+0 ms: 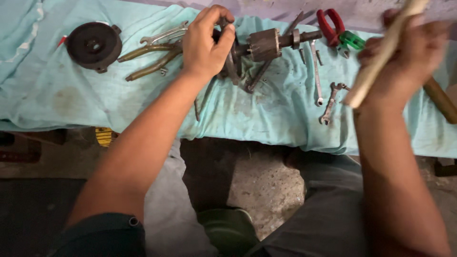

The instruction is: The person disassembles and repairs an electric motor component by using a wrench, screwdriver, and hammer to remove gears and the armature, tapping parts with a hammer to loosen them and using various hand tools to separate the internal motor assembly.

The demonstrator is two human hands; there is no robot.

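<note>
Near the counter's far edge, left hand (pixel 205 42) steadied the rotor (pixel 264 44); right hand (pixel 404 57) clenched a wooden handle (pixel 385 50), seemingly raised; striking demanded aim.

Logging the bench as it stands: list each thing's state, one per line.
left hand: closed on the rotor's end
rotor: lying on the cloth
right hand: gripping a wooden handle, raised, blurred
red pliers: lying, untouched
round black housing: lying apart
</note>
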